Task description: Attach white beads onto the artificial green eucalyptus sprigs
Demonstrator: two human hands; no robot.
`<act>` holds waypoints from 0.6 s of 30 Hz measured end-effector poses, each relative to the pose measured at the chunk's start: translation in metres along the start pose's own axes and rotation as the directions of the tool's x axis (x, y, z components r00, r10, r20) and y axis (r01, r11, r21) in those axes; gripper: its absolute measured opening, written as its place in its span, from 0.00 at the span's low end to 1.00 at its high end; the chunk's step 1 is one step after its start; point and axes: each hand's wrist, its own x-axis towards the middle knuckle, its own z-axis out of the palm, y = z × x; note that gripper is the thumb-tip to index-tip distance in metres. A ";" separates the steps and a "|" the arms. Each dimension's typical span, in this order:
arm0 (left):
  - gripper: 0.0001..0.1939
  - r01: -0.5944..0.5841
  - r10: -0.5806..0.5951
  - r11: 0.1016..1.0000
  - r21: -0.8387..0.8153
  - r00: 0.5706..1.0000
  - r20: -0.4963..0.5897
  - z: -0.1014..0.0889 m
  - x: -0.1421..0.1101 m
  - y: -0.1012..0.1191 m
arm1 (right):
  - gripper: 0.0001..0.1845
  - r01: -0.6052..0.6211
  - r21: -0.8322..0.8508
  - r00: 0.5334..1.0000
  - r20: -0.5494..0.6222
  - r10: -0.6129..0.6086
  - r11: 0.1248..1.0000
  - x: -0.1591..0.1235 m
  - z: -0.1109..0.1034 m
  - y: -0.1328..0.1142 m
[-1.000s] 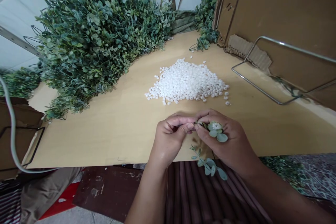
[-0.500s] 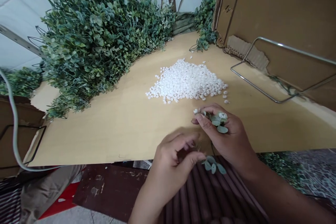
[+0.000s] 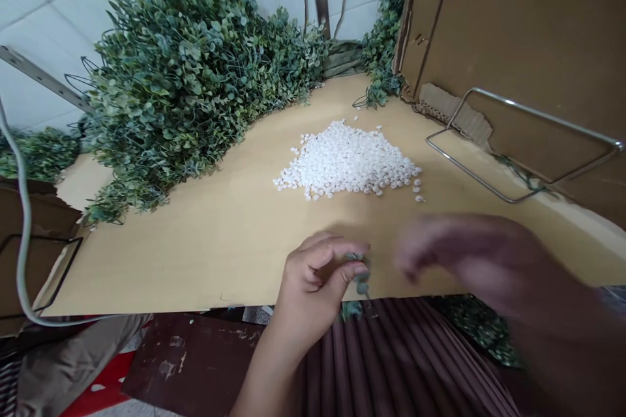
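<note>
My left hand [image 3: 320, 280] is over the front edge of the table, thumb and fingers closed on a small artificial leaf sprig [image 3: 362, 288] whose green leaves hang below the fingertips. To its right, my right hand [image 3: 454, 254] is smeared by motion, so its fingers and anything in them cannot be made out. Beyond both hands a heap of small white beads or buds [image 3: 349, 159] lies on the tan tabletop [image 3: 235, 241], with a few loose ones around its rim.
A large pile of artificial greenery [image 3: 186, 71] covers the back left. At the right stand a cardboard box [image 3: 518, 32] and a bent metal wire frame [image 3: 482, 176]. A pale cable [image 3: 23, 228] runs down the left side. Dark pleated cloth [image 3: 391, 365] is below the table edge.
My right hand has moved right, away from my left hand; the white-tipped sprig it held is no longer visible there. The left hand stays close to its place, still holding leaves.
</note>
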 end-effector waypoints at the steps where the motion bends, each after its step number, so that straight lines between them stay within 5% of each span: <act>1: 0.07 -0.036 0.036 0.999 -0.010 0.999 0.010 0.002 0.001 0.001 | 0.10 -0.003 0.004 1.000 -0.007 0.003 1.000 -0.001 0.010 0.004; 5: 0.06 -0.107 0.104 0.989 -0.103 0.994 -0.029 0.004 0.005 0.000 | 0.09 -0.051 0.123 0.996 0.083 0.041 0.991 -0.006 0.040 0.015; 9: 0.05 -0.141 0.128 0.983 -0.121 0.986 -0.110 0.002 0.008 -0.007 | 0.10 -0.119 0.174 0.977 0.195 0.085 0.977 -0.007 0.047 0.015; 18: 0.04 -0.082 0.089 0.976 0.201 0.996 -0.026 -0.022 0.028 -0.014 | 0.09 -0.037 -0.168 0.995 0.088 0.052 0.985 -0.001 0.048 0.017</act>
